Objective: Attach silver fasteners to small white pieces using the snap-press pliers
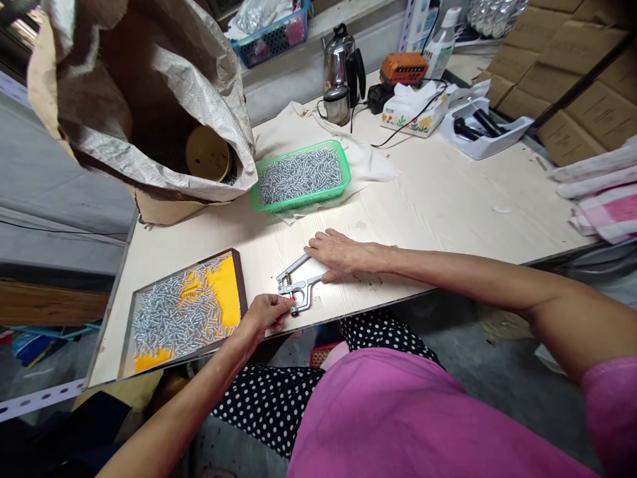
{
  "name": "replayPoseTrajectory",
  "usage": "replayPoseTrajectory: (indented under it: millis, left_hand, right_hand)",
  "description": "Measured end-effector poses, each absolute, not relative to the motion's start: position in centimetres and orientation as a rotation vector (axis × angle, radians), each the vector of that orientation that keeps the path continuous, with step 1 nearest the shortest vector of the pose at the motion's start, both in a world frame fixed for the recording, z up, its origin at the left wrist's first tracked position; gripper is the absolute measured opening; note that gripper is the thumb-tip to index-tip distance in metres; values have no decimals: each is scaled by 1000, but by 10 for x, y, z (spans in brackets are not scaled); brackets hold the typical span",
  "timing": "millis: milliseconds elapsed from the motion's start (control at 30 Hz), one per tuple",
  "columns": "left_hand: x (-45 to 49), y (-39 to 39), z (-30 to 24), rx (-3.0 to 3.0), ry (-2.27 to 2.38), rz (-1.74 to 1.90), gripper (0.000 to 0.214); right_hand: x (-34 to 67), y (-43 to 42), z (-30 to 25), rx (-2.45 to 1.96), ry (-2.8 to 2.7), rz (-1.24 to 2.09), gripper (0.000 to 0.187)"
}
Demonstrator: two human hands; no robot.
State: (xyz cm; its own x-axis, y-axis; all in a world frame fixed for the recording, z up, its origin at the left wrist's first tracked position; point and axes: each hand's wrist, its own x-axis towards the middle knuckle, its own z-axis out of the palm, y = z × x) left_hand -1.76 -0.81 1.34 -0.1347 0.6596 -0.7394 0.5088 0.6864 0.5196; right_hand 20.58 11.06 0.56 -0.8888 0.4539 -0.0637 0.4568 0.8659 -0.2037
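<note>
A metal hand press tool (294, 287) lies on the pale wooden table (448, 199) near its front edge. My right hand (338, 254) rests on the tool's handles, fingers curled over them. My left hand (267, 313) is pinched at the tool's jaw, holding a tiny piece too small to make out. Just left of it lies a yellow tray (226, 285) spread with several small silver metal parts. Farther back sits a green basket (300, 175) heaped with the same silver parts.
A big woven sack (164, 79) stands open at the back left. A kettle (342, 63), metal cup, tissue pack (413, 109), tape dispenser (480, 126) and cables line the back. Cardboard boxes and folded towels (604, 199) sit at the right.
</note>
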Motion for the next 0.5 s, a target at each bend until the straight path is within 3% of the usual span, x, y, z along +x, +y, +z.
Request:
replayPoseTrajectory:
  millis: [100, 200, 367, 500]
  left_hand:
    - [-15, -14, 17, 1328, 1984, 123, 29]
    - [-6, -13, 14, 1905, 2020, 231, 22]
    - [9, 15, -6, 2401, 1625, 284, 61]
    - [10, 33, -14, 2473, 1462, 194, 64]
  right_hand:
    - [208, 103, 4, 770, 3028, -368, 34]
    - [208, 96, 4, 785, 3028, -399, 36]
    - [211, 87, 9, 816, 3029, -466, 53]
    - [211, 85, 13, 879, 2944, -424, 61]
